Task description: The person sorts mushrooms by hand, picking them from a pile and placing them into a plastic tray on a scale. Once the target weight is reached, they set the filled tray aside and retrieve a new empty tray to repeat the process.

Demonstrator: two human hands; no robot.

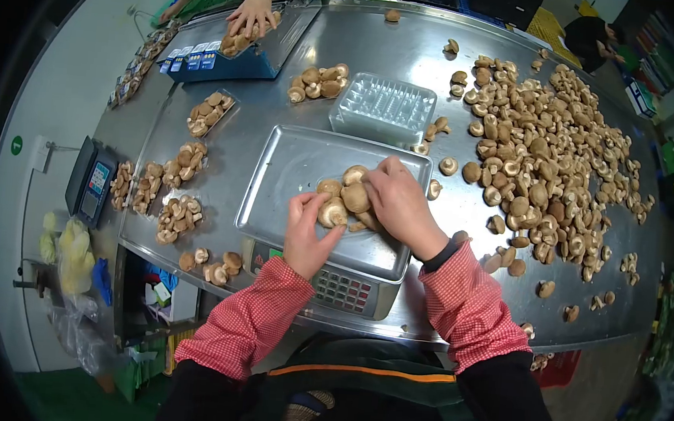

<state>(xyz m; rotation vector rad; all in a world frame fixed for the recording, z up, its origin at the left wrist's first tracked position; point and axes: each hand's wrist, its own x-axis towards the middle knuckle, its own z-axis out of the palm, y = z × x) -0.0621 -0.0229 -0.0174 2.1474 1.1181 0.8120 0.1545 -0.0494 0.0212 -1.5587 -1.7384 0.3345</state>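
A small heap of brown shiitake mushrooms point(356, 196) sits on the metal pan point(284, 175) of a weighing scale in front of me. My left hand point(308, 236) cups the near left side of the heap, thumb and fingertips against a mushroom with a pale underside. From the right, my right hand point(402, 204) curls over the heap, its fingers pressed on the caps; part of the mushrooms is hidden under it. Below the pan, the scale's keypad point(342, 291) faces me. Just behind the pan stands a stack of clear plastic trays point(386, 106).
Loose mushrooms point(550, 157) cover the right of the steel table point(352, 39). Filled trays of mushrooms point(180, 217) stand at left, beside another scale display point(97, 181). Across the table, a co-worker's hand point(254, 15) rests on mushrooms at a blue wrapping device point(225, 70).
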